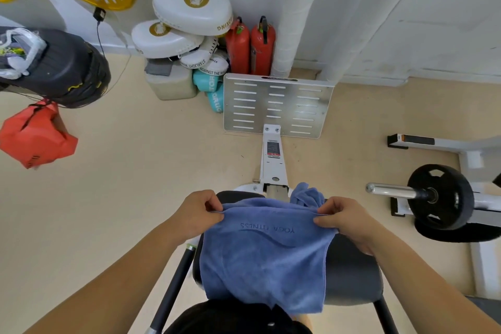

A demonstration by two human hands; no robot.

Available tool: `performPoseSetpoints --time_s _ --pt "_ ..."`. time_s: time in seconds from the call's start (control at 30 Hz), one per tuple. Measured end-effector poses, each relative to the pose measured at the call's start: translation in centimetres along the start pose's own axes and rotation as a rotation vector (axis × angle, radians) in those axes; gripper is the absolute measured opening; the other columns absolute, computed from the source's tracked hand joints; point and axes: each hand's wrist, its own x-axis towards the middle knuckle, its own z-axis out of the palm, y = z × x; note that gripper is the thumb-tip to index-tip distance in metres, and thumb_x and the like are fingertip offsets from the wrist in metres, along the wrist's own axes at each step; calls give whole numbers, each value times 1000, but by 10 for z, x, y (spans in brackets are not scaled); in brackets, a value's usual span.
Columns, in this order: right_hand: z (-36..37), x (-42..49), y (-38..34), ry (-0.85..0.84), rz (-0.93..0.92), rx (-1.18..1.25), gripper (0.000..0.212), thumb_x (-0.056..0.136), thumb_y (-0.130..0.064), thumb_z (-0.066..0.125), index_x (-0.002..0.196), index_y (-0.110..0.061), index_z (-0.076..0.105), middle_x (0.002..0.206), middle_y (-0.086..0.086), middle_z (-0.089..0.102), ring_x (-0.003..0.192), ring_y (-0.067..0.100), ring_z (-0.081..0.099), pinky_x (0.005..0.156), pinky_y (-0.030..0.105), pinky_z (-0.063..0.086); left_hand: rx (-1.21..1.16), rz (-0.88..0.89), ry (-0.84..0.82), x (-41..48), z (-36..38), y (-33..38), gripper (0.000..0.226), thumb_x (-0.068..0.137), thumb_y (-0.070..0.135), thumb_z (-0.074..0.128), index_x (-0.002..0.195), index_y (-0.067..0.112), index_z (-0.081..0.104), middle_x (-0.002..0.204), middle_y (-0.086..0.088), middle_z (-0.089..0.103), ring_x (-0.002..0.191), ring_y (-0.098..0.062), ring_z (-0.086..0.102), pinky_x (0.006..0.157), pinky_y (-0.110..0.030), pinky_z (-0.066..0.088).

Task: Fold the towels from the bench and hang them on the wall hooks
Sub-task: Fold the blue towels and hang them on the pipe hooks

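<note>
Towel (267, 255) blue, draped over bench (352, 274); left hand (196, 211) and right hand (345, 218) pinch its top corners. Keep edge taut, corners matched before folding. Second towel (307, 195) bunched behind.

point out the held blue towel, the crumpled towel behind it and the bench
blue towel (265, 260): head view, mid-cloth below the lettering
crumpled towel (307, 195): head view, its bunched top
bench (352, 274): head view, bare dark pad right of the towel
</note>
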Motion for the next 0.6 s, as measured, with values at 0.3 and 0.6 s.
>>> performPoseSetpoints --time_s 0.3,0.6 --pt "-10 -103 23 60 -286 176 20 74 11 81 77 0 66 68 5 63 67 17 57 64 28 45 -286 136 64 -101 -12 22 23 76 -8 76 68 11 67 103 3 76 92 -11 72 79 -27 54" --pt "-41 -219 64 43 -474 113 20 78 4 82 88 1 66 77 13 69 72 22 65 64 28 51 -156 302 130 -238 20 25 15 79 -6 77 75 4 67 90 2 76 79 -11 68 72 -30 54"
